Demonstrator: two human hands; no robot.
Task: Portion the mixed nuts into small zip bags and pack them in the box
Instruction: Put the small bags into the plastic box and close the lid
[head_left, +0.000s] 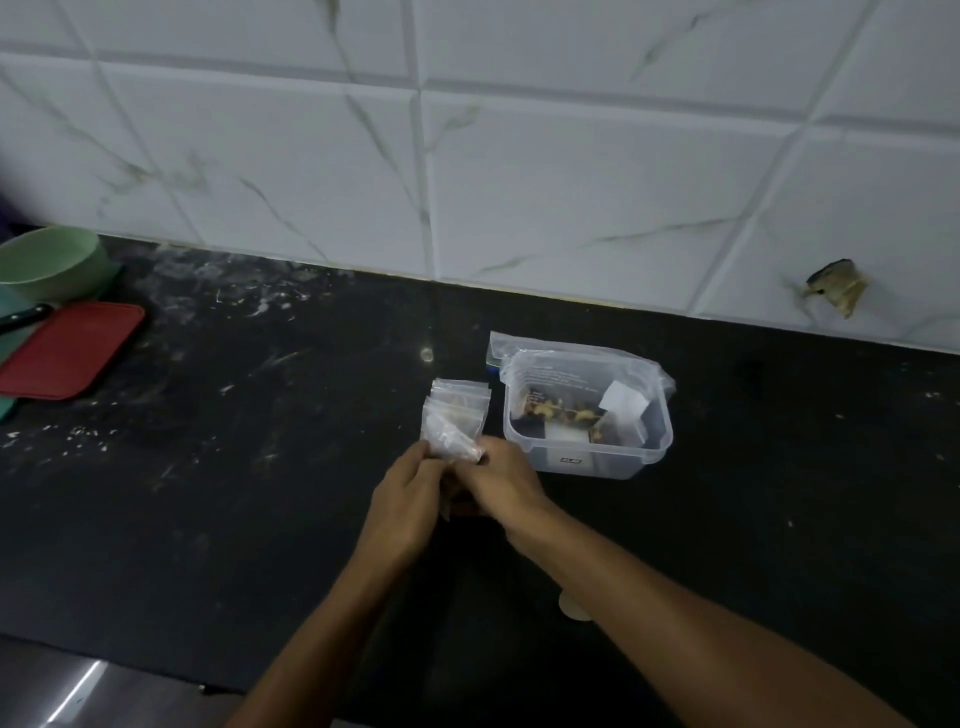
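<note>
- Both hands meet at the near end of a small zip bag (451, 446), just in front of a stack of more small bags (457, 410) lying on the dark tabletop (260, 467).
- Left hand (410, 499): fingers curled, grip pinching the bag's left side. Right hand (501, 480): grip pinching the right side. Prob. working the zip edge, either pulling the mouth apart or pressing it closed; can't tell which, bag is crumpled w/ glare on it.
- Bag is held low and close to the stack, likely so the next one is quick to grab. Something brownish shows through the stack's top bag; too blurry to say if it's nuts.
- Clear plastic box (587, 431) sits just right of the stack, no lid on. Inside it a big nut pouch (576, 389) stands w/ its mouth open and nuts visible. Being that near keeps the scoop distance short and spills prob. land in the box.
- Far left, well apart: green bowl (49, 257), red board (70, 351), and a dark knife handle (26, 317). Not in play.
- Tabletop has pale smears and crumbs.
- My read: still portioning; no small bags seen packed in the box yet.
</note>
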